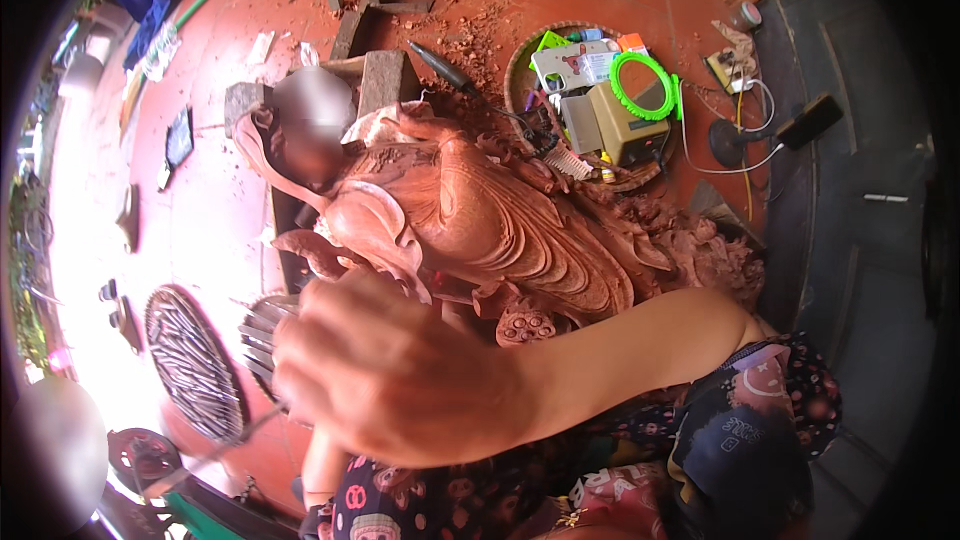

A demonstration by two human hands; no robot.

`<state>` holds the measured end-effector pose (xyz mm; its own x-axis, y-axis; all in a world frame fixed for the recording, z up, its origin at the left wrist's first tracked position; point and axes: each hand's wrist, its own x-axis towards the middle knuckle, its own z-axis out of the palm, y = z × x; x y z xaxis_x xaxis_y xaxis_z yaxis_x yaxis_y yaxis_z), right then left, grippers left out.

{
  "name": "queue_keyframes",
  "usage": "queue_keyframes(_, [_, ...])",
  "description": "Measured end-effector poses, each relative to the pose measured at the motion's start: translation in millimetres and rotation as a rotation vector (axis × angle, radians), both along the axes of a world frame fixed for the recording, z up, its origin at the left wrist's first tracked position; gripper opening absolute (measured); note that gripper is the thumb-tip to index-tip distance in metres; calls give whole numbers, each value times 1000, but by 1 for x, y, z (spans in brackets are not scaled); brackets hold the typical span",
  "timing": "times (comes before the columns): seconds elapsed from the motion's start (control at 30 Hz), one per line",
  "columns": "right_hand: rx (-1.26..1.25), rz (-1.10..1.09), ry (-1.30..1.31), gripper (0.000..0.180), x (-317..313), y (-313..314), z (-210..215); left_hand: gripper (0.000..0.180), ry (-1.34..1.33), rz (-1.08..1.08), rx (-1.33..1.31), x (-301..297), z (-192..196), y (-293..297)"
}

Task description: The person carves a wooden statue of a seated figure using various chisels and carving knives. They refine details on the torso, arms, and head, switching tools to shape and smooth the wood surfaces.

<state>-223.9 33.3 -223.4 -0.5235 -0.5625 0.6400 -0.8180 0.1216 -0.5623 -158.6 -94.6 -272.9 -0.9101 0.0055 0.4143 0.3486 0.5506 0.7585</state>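
Note:
A large reddish-brown carved wooden statue (480,210), with flowing robe folds, lies on its back in front of me. My right hand (390,370) is closed in a fist low over its near side, smeared by motion. From the fist a long thin tool (240,440), blurred, points down to the left; its exact kind cannot be made out. My left forearm rises from the lower edge, and my left hand (322,465) is mostly hidden behind the right one, fingers out of sight. Just beyond my right forearm sits a carved seed-pod shape (526,327) on the statue.
An oval tray (195,365) of several slim metal carving tools lies at left. Beyond the statue, a round basket (515,75) holds a beige box (625,125) and a green ring-shaped frame (613,80). A pen-shaped power tool (440,65) lies near wood chips. A phone (808,120) stands on a holder at right.

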Motion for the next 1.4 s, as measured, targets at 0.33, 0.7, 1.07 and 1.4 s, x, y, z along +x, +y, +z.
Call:
queue_keyframes(0.33, [170, 433, -18, 39, 42, -23, -22, 32, 7, -172, 472, -6, -32, 19])
queue_keyframes(0.7, [20, 146, -470, 41, -85, 85, -9, 20, -96, 568, 592, 72, -38, -107])
queue_keyframes(1.07, [147, 209, -1075, 118, -113, 120, -82, 25, -682, 1091, 678, 173, -127, -150])
queue_keyframes(1.4, [302, 77, -992, 110, -109, 136, -87, 17, -1145, 1064, 574, 228, -186, -150])
